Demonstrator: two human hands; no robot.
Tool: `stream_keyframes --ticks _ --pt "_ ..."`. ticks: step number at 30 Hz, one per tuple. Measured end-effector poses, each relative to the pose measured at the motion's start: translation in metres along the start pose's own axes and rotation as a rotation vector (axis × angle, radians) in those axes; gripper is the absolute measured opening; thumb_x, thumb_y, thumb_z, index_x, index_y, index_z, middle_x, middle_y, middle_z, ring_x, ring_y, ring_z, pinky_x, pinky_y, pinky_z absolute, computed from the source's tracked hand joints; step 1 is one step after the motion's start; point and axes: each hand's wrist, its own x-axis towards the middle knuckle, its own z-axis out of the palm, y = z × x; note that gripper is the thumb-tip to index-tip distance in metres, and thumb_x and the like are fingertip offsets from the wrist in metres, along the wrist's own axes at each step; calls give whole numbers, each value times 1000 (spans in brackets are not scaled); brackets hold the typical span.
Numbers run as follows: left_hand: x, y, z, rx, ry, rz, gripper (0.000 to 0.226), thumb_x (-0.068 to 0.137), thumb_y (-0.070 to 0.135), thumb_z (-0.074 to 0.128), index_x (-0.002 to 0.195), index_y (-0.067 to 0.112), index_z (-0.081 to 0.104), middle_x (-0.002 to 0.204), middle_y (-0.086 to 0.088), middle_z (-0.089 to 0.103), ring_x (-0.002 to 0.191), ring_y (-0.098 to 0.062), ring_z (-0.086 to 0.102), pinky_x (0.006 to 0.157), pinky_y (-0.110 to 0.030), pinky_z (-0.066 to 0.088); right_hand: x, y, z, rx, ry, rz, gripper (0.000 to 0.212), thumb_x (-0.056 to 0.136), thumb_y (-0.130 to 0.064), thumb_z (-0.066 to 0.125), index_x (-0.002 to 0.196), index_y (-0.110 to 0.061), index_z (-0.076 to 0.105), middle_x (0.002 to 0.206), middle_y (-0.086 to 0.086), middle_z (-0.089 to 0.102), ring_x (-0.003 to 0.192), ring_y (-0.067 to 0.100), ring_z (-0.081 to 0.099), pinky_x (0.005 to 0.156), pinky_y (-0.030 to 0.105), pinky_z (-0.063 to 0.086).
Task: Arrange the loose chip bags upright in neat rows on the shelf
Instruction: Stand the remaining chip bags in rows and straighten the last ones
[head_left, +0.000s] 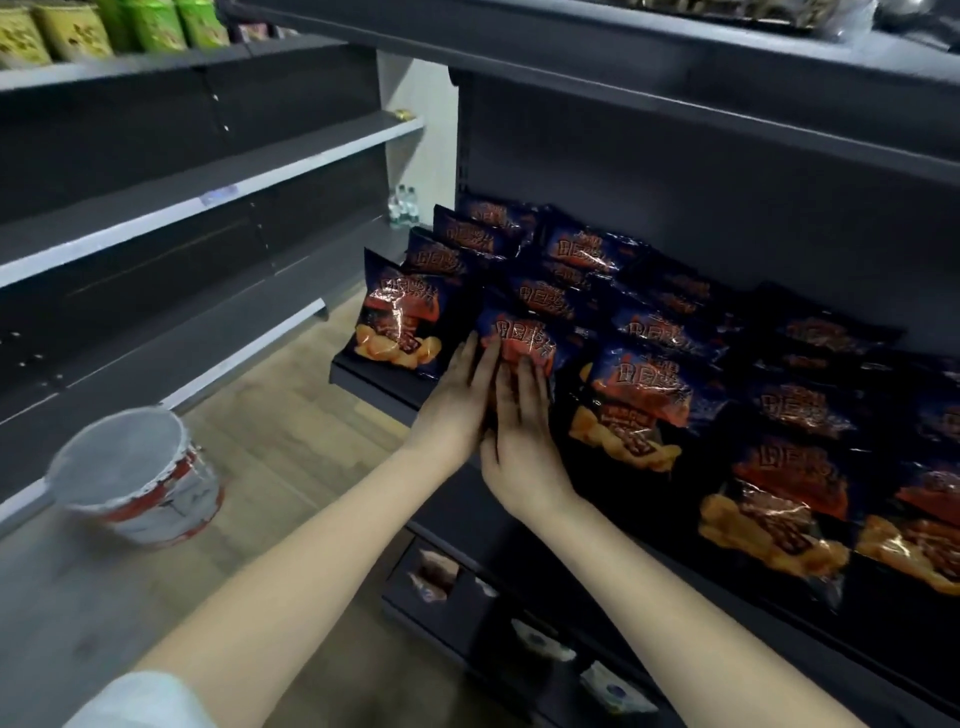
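Pressing on the front of one chip bag, the right hand lies flat with its fingers straight and close together. The left hand lies just beside it, fingers straight too, laid along the bag's left edge. Neither thumb shows, so I cannot tell whether either one hooks under the bag. The bag stands near the front lip of the shelf, leaning back, second in from the left end.

Judging by its puffed, shiny look, it should be very light, soft and full of air, with a slick film skin that slides under flat fingers. The chips inside will likely crush if squeezed hard. The better hold is probably at the side seams or the crimped top, with a palm behind to steady it, rather than a push on the belly.

Just left of it, a row of bags stands upright, one behind another, reaching toward the back panel. To the right, the loose bags lie tilted and overlapping across the shelf, well short of neat rows, so most of the job looks undone. Pulling one from that heap may drag its neighbours, since they rest on each other.

Farther out, a bucket sits on the floor at the left. Green packs line the top of the far shelving, and small packets lie on the lower shelf.
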Motion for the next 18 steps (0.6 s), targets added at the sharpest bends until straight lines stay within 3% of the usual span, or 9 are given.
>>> stream_keyframes --ticks 3,11,15,18 --pt "0 1 -1 -19 -19 -22 76 95 21 50 149 23 -3 157 -4 -8 144 -21 5 115 -35 21 0 0 -1 45 -14 10 70 93 -5 44 149 -3 2 158 15 -10 141 19 -20 116 33 -7" --pt "9 4 -3 23 -81 -70 78 95 21 51 149 26 -5 157 -5 -9 144 -21 1 115 -39 22 6 3 -7 103 -76 67 74 93 -6 45 150 -8 -3 158 9 -16 144 21 -20 116 31 -8" --pt "-2 11 -4 -25 38 -47 77 94 12 51 149 23 -2 157 -7 -4 144 -20 3 116 -32 18 -4 2 -10 128 -20 -15 71 92 -4 45 149 -4 5 159 13 -5 146 25 -11 120 40 2" --pt "-10 23 -10 -25 187 81 81 86 -1 59 149 12 9 156 -15 7 144 -25 7 116 -33 14 -14 -1 -20 155 65 -101 66 88 0 47 147 -1 18 157 17 9 146 26 0 120 41 8"
